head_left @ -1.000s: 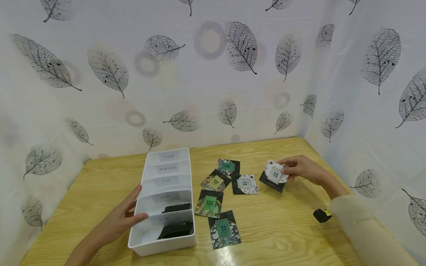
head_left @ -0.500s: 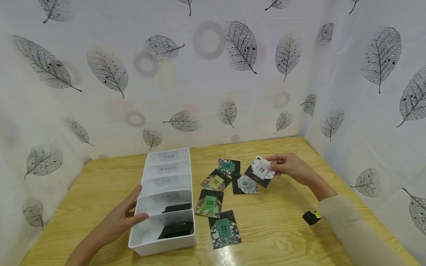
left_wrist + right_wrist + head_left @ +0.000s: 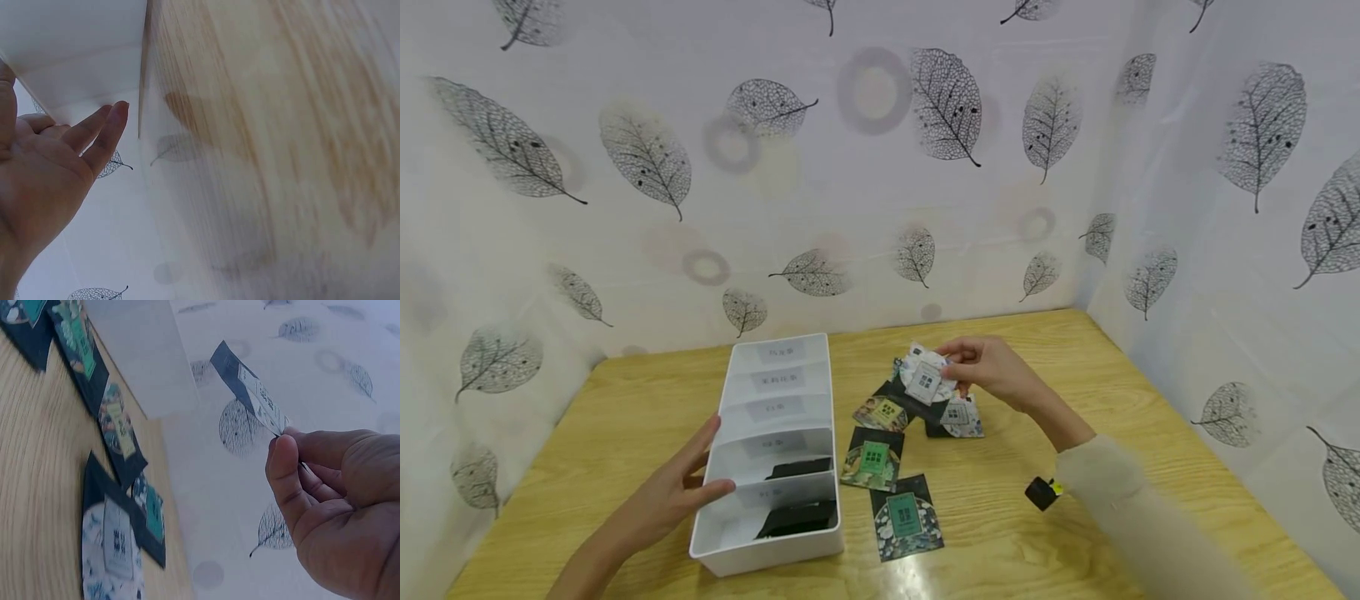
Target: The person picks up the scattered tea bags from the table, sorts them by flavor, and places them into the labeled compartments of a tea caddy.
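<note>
My right hand [image 3: 992,371] pinches a black-and-white tea sachet [image 3: 922,382] by its edge between thumb and fingers. In the right wrist view this sachet [image 3: 253,390] is raised clear of the table. It partly hides a dark sachet with a green label [image 3: 154,512] behind it. Beside the box, my left hand [image 3: 662,492] touches the left wall with extended fingers, its thumb over the rim. The long white box [image 3: 841,508] has labelled compartments in a row. Dark sachets [image 3: 797,518] lie in the two nearest compartments.
Right of the box lie a yellow-labelled sachet [image 3: 880,412], a green-labelled one [image 3: 873,458], a teal-labelled one [image 3: 906,518] and a white floral one [image 3: 962,416]. A leaf-print curtain [image 3: 865,192] bounds the wooden table [image 3: 1000,533]. A small black device [image 3: 1041,493] hangs near the right sleeve.
My right hand has carried the pinched sachet leftward, from the table's right side to above the other sachets. My left hand and the box have stayed in place.
</note>
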`<action>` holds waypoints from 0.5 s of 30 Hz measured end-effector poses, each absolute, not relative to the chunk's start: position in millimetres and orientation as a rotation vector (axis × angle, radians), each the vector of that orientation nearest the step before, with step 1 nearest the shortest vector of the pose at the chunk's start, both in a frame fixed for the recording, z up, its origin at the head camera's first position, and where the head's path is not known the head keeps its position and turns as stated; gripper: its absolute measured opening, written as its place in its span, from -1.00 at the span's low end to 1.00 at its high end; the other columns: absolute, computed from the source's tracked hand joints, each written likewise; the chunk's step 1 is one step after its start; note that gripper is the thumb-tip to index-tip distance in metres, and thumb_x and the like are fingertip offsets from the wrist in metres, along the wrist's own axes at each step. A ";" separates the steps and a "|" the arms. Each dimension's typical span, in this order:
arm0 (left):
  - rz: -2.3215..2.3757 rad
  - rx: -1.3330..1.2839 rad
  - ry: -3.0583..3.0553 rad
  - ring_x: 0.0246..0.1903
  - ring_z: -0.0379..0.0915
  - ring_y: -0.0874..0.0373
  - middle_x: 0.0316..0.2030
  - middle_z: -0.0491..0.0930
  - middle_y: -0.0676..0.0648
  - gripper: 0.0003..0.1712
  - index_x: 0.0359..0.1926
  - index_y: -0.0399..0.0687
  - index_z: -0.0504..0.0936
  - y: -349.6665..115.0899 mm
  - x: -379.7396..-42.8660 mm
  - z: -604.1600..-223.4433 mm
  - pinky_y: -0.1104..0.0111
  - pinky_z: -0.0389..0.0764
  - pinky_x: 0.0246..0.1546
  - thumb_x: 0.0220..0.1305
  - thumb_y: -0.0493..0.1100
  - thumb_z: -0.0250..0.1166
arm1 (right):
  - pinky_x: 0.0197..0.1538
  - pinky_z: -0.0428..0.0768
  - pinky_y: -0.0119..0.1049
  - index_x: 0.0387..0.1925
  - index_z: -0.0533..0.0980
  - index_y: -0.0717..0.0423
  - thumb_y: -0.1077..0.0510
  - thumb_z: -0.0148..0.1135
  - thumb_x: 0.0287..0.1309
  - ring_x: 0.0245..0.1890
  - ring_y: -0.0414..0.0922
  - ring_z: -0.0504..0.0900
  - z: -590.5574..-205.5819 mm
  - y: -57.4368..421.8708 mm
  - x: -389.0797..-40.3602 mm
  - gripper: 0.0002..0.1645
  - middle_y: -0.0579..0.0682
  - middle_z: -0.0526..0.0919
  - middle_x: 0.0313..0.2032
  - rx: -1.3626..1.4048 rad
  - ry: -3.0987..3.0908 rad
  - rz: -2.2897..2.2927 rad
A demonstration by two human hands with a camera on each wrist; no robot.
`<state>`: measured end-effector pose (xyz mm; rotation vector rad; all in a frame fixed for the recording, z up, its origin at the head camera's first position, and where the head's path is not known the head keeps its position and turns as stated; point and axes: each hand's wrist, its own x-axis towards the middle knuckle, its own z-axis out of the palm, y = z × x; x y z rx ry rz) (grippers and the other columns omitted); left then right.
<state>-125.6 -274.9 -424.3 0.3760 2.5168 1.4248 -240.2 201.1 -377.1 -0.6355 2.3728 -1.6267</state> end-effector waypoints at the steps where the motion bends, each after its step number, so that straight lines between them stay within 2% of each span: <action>1: 1.423 0.375 2.519 0.26 0.40 -0.42 0.58 -0.20 -0.48 0.11 0.67 -0.11 -0.28 -275.1 -125.3 -424.4 0.24 0.63 0.00 0.46 -0.15 0.34 | -0.33 0.69 -0.16 0.26 0.49 0.40 0.24 0.31 0.39 -0.47 -0.03 0.67 -374.6 191.2 -239.3 -0.50 0.12 0.71 -0.23 -0.669 2.395 -1.609; 5: 1.416 0.370 2.528 0.33 0.29 -0.49 0.59 -0.22 -0.44 0.11 0.67 -0.08 -0.28 -275.5 -125.6 -424.8 0.19 0.63 0.04 0.46 -0.13 0.33 | -0.36 0.67 -0.18 0.24 0.55 0.31 0.23 0.30 0.40 -0.48 0.00 0.67 -363.5 151.7 -235.5 -0.56 0.11 0.73 -0.23 -0.800 2.461 -1.583; 8: 1.412 0.371 2.533 0.38 0.19 -0.51 0.60 -0.25 -0.42 0.11 0.67 -0.06 -0.27 -275.6 -126.9 -425.3 0.16 0.63 0.06 0.46 -0.11 0.34 | -0.37 0.68 -0.22 0.22 0.58 0.28 0.25 0.30 0.40 -0.50 -0.04 0.68 -357.1 124.4 -231.4 -0.60 0.13 0.76 -0.15 -0.911 2.525 -1.584; 12: 1.403 0.372 2.542 0.39 0.16 -0.52 0.60 -0.24 -0.43 0.11 0.67 -0.07 -0.27 -275.8 -128.0 -425.7 0.11 0.63 0.07 0.45 -0.11 0.34 | -0.40 0.67 -0.31 0.16 0.62 0.26 0.28 0.33 0.37 -0.53 -0.13 0.66 -353.1 93.8 -224.6 -0.64 0.12 0.77 -0.09 -1.129 2.663 -1.572; 15: 1.396 0.381 2.546 0.40 0.15 -0.52 0.60 -0.24 -0.42 0.11 0.67 -0.08 -0.28 -275.8 -128.1 -425.1 0.08 0.61 0.10 0.46 -0.11 0.33 | -0.38 0.63 -0.39 0.12 0.64 0.25 0.34 0.34 0.33 -0.48 -0.18 0.65 -353.8 76.2 -218.8 -0.66 0.08 0.76 -0.15 -1.322 2.764 -1.554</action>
